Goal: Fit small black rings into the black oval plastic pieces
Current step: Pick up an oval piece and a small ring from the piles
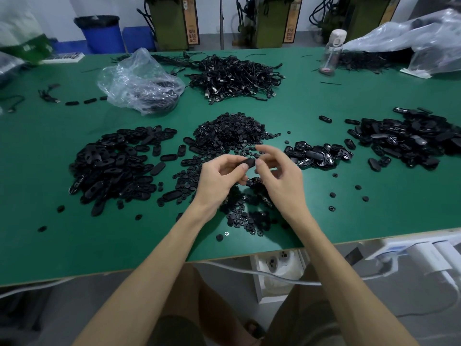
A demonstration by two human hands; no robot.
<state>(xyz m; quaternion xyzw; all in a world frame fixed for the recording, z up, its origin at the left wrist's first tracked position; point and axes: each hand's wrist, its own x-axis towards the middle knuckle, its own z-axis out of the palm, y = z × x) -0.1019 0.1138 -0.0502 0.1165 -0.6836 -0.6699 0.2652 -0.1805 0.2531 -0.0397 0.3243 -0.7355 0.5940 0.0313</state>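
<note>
My left hand (219,179) pinches the black oval piece (249,161), long axis running sideways toward my right hand (280,176). Right fingertips (258,163) pinch its other end; any ring is hidden.

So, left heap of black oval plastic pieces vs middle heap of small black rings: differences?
The left heap of black oval plastic pieces holds long, larger parts; the middle heap of small black rings round, smaller ones. The oval heap spreads flat; the ring heap mounds. Both black, on the green table.
</note>
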